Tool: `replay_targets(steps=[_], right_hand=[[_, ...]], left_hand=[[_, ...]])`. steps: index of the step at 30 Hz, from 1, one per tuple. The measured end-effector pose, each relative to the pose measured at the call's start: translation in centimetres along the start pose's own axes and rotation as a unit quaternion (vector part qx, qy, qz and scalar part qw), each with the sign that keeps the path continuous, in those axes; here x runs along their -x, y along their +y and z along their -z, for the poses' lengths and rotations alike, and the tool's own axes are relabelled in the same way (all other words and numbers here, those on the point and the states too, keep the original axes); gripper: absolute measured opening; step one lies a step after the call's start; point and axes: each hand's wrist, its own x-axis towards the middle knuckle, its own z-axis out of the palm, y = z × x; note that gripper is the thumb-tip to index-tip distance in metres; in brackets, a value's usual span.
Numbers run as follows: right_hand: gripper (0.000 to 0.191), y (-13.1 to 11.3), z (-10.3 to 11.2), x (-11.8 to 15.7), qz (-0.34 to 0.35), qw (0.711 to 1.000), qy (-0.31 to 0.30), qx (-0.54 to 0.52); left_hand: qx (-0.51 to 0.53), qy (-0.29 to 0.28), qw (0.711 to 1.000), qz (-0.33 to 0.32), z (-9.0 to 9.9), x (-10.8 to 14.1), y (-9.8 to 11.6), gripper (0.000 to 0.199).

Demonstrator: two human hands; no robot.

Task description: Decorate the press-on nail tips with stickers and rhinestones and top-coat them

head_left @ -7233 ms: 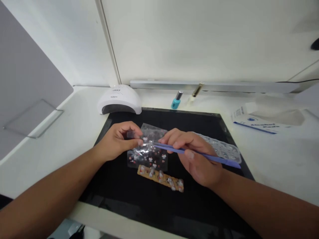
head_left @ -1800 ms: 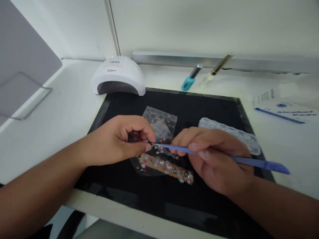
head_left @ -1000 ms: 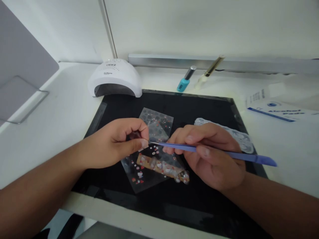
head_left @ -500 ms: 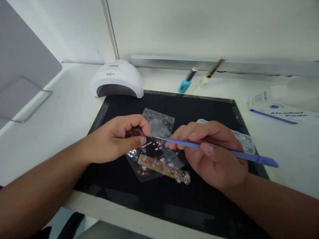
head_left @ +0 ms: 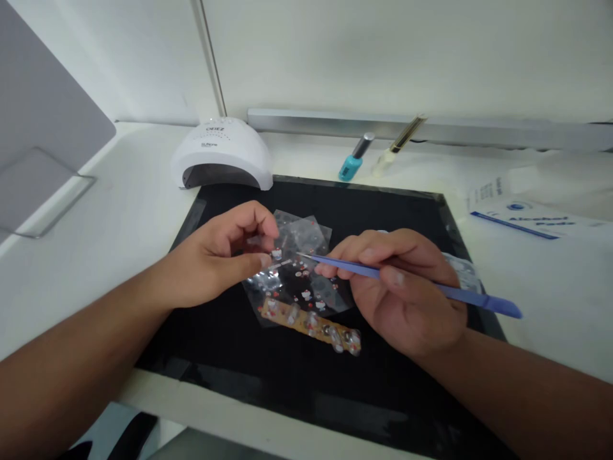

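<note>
My right hand (head_left: 407,287) is closed around blue tweezers (head_left: 460,295), whose fine tip points left over clear sticker sheets (head_left: 311,236) printed with small red and white figures. Near that tip, my left hand (head_left: 215,255) has its thumb and fingers apart, with nothing visible between them. Below the sheets lies a tan strip (head_left: 299,324) bearing several clear nail tips with red and white designs. Sheets and strip rest on a black mat (head_left: 268,396).
A white nail lamp (head_left: 223,150) stands at the back left. Behind the mat are a teal polish bottle (head_left: 351,167) and a pale bottle with a gold cap (head_left: 407,134). An alcohol pads box (head_left: 527,214) lies at right; clear plastic (head_left: 462,271) shows behind my right hand.
My left thumb and fingers have opened and moved away from the tweezer tip. The sticker sheets have shifted, now lying more above the tan strip than under it.
</note>
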Motion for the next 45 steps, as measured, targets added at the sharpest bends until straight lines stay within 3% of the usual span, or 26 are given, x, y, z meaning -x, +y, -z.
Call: replay_targets(steps=[10,20,39,45], right_hand=[[0.016,0.2,0.0,-0.1,-0.003,1.000,0.031,0.001],[0.012,0.7,0.2,-0.3,-0.007,0.997,0.075,0.021],[0.010,0.7,0.5,-1.2,-0.081,0.976,0.173,0.106],[0.015,0.4,1.7,-2.5,-0.091,0.959,0.214,0.161]], left_hand=[[-0.001,0.068,0.998,-0.014,0.1,0.0,-0.6,0.017],[0.019,0.204,0.974,-0.097,0.0,-0.6,-0.8,0.023],[-0.040,0.254,0.957,-0.137,0.2,-0.6,-1.1,0.024],[-0.057,0.255,0.955,-0.138,0.4,-0.7,-1.2,0.024]])
